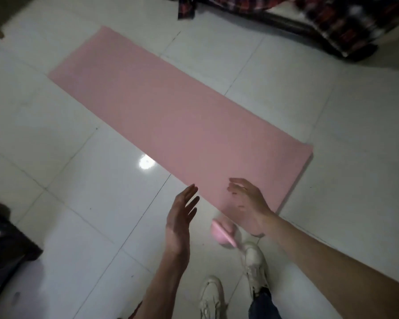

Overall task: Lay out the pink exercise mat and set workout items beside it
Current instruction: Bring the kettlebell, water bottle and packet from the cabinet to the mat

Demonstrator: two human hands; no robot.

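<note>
Running from far left to near right, the pink mat (171, 116) ends under the empty, loose-fingered right hand (249, 203), nearer than the flat, empty left hand (182, 217).

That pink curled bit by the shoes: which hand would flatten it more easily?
Probably the right hand. It hovers open above the mat near corner, just above the curled pink piece. The left hand, also open, is over bare floor beside it.
</note>
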